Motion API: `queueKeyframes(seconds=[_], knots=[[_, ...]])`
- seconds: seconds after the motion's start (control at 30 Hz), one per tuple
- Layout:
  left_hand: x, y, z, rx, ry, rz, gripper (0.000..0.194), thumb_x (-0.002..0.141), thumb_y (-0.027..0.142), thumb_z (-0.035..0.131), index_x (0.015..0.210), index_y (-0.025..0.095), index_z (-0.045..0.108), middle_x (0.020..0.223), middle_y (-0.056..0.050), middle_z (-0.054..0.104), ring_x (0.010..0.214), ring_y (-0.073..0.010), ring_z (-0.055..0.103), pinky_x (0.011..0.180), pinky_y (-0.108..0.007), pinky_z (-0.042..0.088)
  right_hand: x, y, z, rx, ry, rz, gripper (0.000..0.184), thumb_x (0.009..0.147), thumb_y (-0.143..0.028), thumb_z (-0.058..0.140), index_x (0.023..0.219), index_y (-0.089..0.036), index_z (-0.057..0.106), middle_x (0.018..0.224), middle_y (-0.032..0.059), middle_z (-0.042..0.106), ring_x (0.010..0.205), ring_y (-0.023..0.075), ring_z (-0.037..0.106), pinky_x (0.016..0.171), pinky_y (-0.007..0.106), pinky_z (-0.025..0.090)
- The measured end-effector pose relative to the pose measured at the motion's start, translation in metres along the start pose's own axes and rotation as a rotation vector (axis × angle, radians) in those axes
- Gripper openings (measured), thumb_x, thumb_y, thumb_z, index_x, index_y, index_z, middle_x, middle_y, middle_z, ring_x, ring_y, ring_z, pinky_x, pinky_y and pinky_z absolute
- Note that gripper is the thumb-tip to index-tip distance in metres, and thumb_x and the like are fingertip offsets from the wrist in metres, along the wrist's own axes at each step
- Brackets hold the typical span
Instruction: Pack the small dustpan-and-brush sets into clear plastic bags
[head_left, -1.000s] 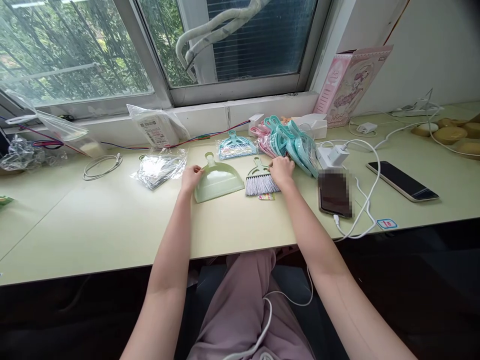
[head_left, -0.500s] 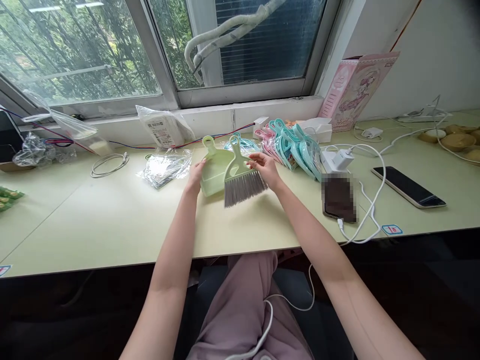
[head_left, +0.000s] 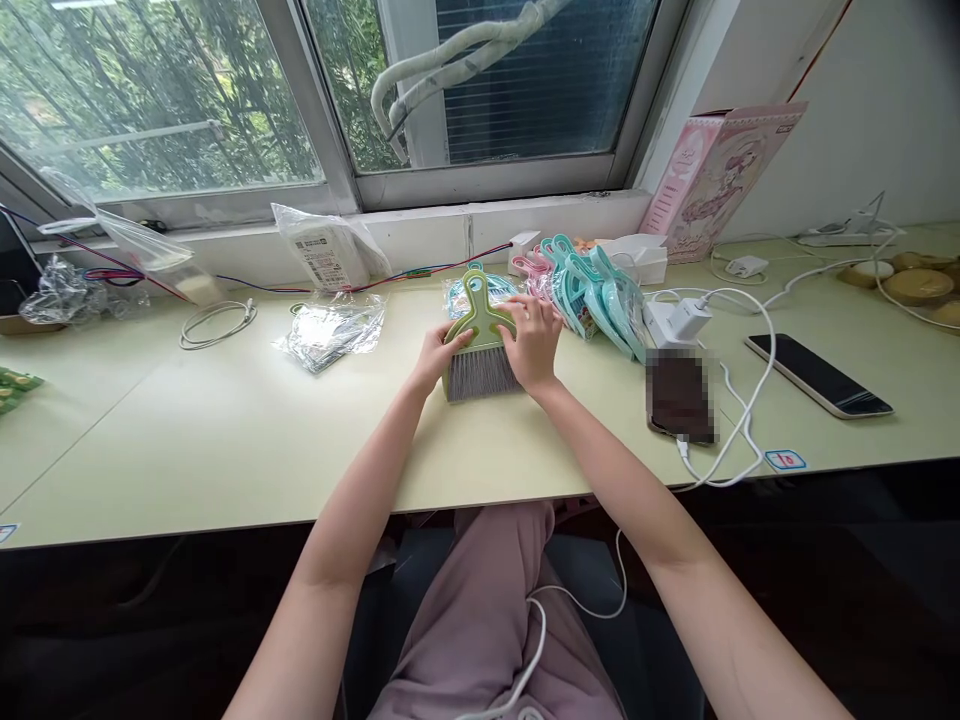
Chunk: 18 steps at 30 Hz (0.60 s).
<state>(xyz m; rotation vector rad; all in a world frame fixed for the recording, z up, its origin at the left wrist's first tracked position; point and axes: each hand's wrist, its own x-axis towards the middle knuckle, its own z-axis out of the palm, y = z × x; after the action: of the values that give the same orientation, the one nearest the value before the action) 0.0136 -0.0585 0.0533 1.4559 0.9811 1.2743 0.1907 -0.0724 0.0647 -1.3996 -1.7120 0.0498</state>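
A small green brush [head_left: 480, 345] with grey bristles lies on the pale green desk [head_left: 225, 440] in front of me, its handle pointing to the window. It covers the matching green dustpan, of which almost nothing shows. My left hand [head_left: 433, 356] grips the set's left edge with curled fingers. On the right side, my right hand [head_left: 532, 342] presses on the brush, fingers bent over it. A bagged blue dustpan set [head_left: 459, 292] lies just behind.
A row of teal and pink dustpan sets [head_left: 592, 290] leans to the right of my hands. Further right are a charger with white cable [head_left: 682, 320], two phones [head_left: 817, 375] and a pink box [head_left: 712, 180]. Empty plastic bags [head_left: 330, 335] and a coiled cable [head_left: 214, 322] lie on the left.
The brush and dustpan lay side by side on the desk. I lifted both, and now the brush sits on top of the dustpan with both hands pressing them together.
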Motion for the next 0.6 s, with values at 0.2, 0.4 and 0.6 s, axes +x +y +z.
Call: queueKeyframes(seconds=[0.2,0.4,0.6], knots=[[-0.001,0.002,0.002,-0.048,0.043,0.016,0.047,0.069,0.053,0.079,0.098,0.017,0.072,0.089,-0.002,0.071,0.086,-0.019,0.063,0.077,-0.026,0.045,0.018,0.024,0.007,0.591,-0.299,0.163,0.047,0.086,-0.056,0.064,0.112,-0.019,0.07,0.113,0.0092,0.073,0.11,0.0264,0.065,0.097,0.041,0.047],[0.0,-0.001,-0.003,-0.063,-0.036,-0.097,0.049,0.072,0.06,0.076,0.09,0.015,0.071,0.082,-0.004,0.07,0.078,-0.0193,0.063,0.069,-0.027,0.044,0.021,0.036,0.017,0.885,-0.272,0.281,0.051,0.063,-0.058,0.082,0.093,-0.018,0.075,0.095,0.0051,0.077,0.095,0.0232,0.07,0.091,0.038,0.052],[-0.001,-0.001,0.0,-0.053,-0.029,-0.112,0.049,0.067,0.06,0.079,0.082,0.015,0.069,0.074,-0.002,0.066,0.07,-0.0174,0.059,0.063,-0.027,0.041,0.016,0.029,0.019,0.949,-0.2,0.402,0.043,0.057,-0.046,0.088,0.087,-0.018,0.077,0.093,0.0053,0.077,0.093,0.023,0.071,0.09,0.038,0.055]])
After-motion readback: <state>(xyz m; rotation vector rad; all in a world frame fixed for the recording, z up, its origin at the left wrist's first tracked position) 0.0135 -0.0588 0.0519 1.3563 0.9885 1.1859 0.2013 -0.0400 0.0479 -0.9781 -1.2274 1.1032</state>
